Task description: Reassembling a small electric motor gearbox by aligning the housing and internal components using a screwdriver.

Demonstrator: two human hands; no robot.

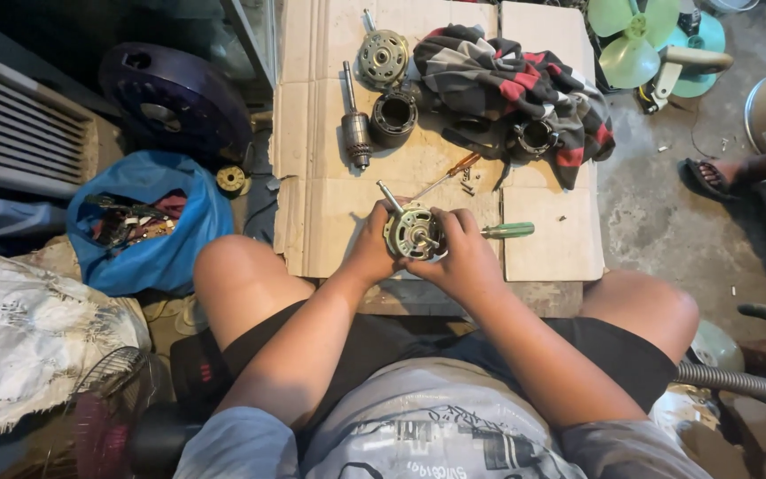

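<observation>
Both hands, left hand (372, 248) and right hand (465, 255), clasp a fan motor (412, 232) between them. It looks heavy, rigid metal, best gripped round its housing rim. A green-handled screwdriver (507, 231) lies just beside the right hand.

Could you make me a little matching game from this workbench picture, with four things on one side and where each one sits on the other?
Things:
1. motor housing
2. green-handled screwdriver
3. plaid cloth
4. blue bag

Places:
A. on the floor, left of the cardboard
B. held between the left hand and right hand
C. bunched at the cardboard's far right
D. lying just right of the right hand

Pairs: 1-B, 2-D, 3-C, 4-A
</observation>
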